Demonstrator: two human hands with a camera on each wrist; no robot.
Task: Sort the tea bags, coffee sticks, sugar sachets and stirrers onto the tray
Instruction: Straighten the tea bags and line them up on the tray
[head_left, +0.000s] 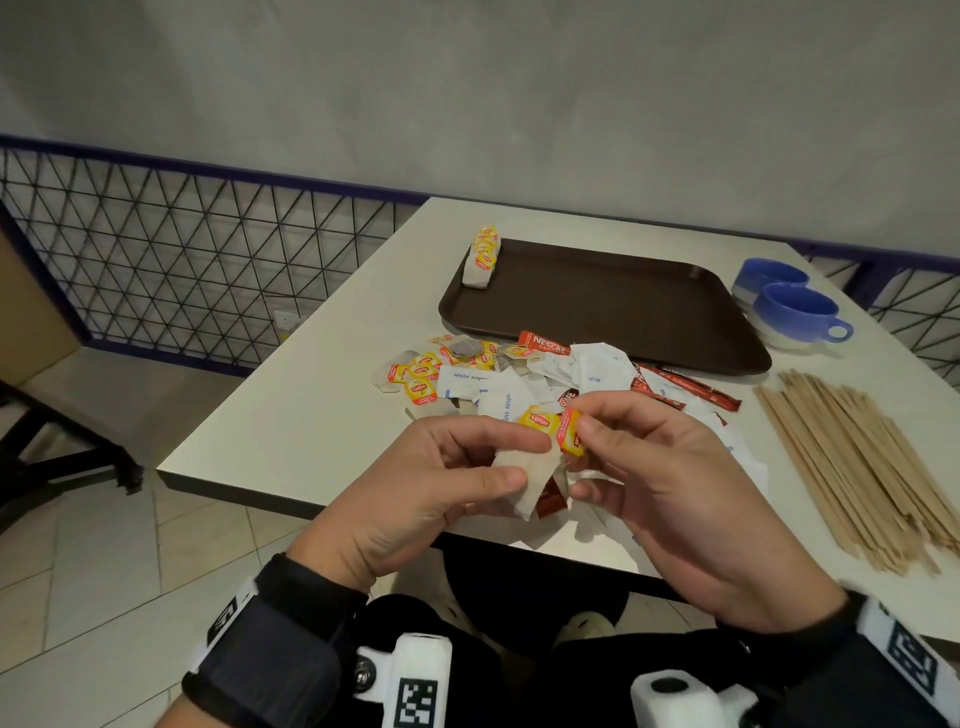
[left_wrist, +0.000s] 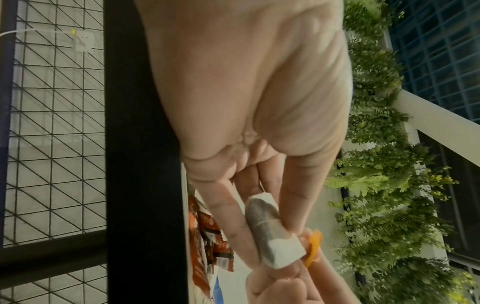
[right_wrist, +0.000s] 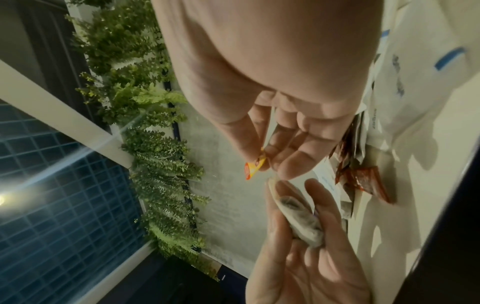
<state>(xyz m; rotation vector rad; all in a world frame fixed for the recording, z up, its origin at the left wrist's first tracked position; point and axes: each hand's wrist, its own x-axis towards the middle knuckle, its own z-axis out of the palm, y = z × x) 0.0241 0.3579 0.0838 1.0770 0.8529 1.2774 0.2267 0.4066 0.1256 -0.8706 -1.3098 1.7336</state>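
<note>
My left hand (head_left: 467, 467) pinches a white tea bag (head_left: 527, 480) between thumb and fingers, above the table's near edge; the bag (left_wrist: 267, 230) shows grey-filled in the left wrist view. My right hand (head_left: 597, 447) pinches its yellow Lipton tag (head_left: 569, 434) at the fingertips; that tag (right_wrist: 253, 167) is also visible in the right wrist view. A second yellow tag (head_left: 539, 420) sits between the hands. The brown tray (head_left: 602, 301) lies beyond, with a stack of tea bags (head_left: 483, 257) in its far left corner. A mixed pile of tea bags, white sugar sachets (head_left: 498, 400) and red coffee sticks (head_left: 685, 387) lies before it.
Wooden stirrers (head_left: 857, 467) lie bundled at the right of the table. Two blue cups (head_left: 795, 312) stand right of the tray. A wire mesh fence (head_left: 182, 249) runs along the left, beside a dark chair base (head_left: 62, 457).
</note>
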